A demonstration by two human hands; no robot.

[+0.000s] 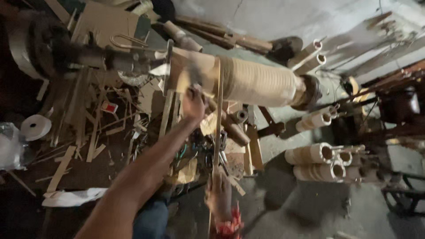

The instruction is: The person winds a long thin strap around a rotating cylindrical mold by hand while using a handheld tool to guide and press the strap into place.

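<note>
Hands are working at a mounted paper-wound cylinder [248, 82]: the left hand [193, 104] is pressing its near end, grip unclear, while the right hand [219, 194] is pinching a thin strip [218, 124] running up to it. The strip looks light, flimsy, best held low.

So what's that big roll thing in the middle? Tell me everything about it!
The big roll is a pale tan cylinder, like paper or cardboard wound in fine ridges. It lies almost level on a dark machine shaft, with a dark cap at its far end. A thin wooden strip crosses its front. The left hand reaches up to its near end, blurred; the right hand holds the strip lower down.
</note>
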